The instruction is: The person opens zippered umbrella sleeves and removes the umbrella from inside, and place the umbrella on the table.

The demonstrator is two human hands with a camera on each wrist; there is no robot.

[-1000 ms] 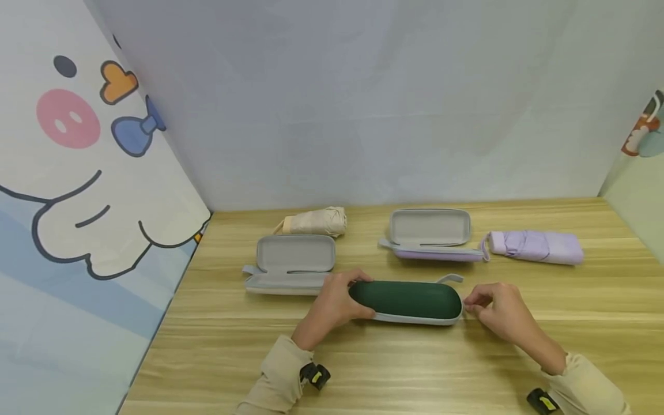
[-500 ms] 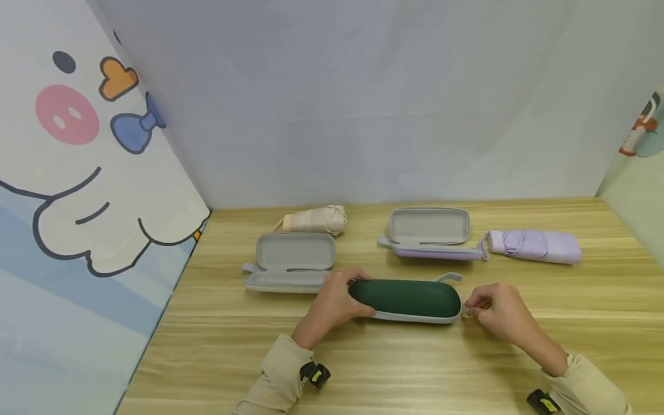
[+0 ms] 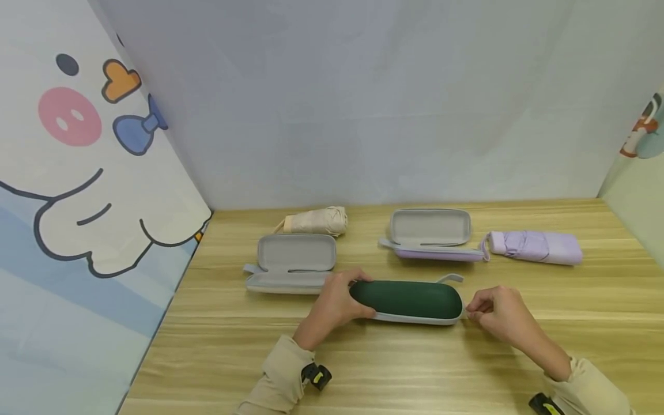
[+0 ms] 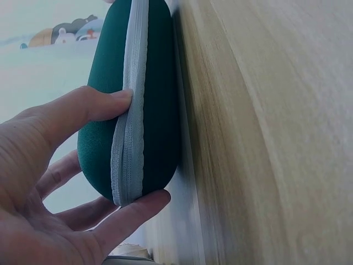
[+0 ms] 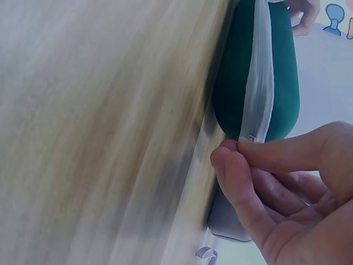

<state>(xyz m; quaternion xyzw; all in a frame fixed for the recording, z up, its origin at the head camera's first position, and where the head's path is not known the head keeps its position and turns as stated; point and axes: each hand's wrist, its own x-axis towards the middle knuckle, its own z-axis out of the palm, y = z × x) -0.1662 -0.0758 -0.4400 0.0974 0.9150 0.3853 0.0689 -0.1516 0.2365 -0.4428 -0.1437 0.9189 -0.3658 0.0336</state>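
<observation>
A dark green zippered case (image 3: 410, 300) with a pale grey zipper band lies closed on the table in the head view. Its left end is gripped by my left hand (image 3: 337, 302), thumb on the near side and fingers round the back. In the left wrist view the thumb presses beside the zipper (image 4: 135, 110). At the case's right end my right hand (image 3: 500, 314) pinches thumb against forefinger. The right wrist view puts this pinch at the zipper slider (image 5: 251, 138), whose pull is hidden by the fingertips. A grey strap (image 3: 450, 278) sticks out behind the case.
Behind my left hand lies an open white case (image 3: 295, 253) with grey lining, and a beige folded umbrella (image 3: 316, 221) behind that. An open purple case (image 3: 430, 227) stands farther back, with a lilac folded umbrella (image 3: 536, 246) to its right. A curtain wall (image 3: 394, 115) borders the table's back.
Both hands stay at the two ends of the green case, with hardly any movement. The whole head view shifts very slightly.
</observation>
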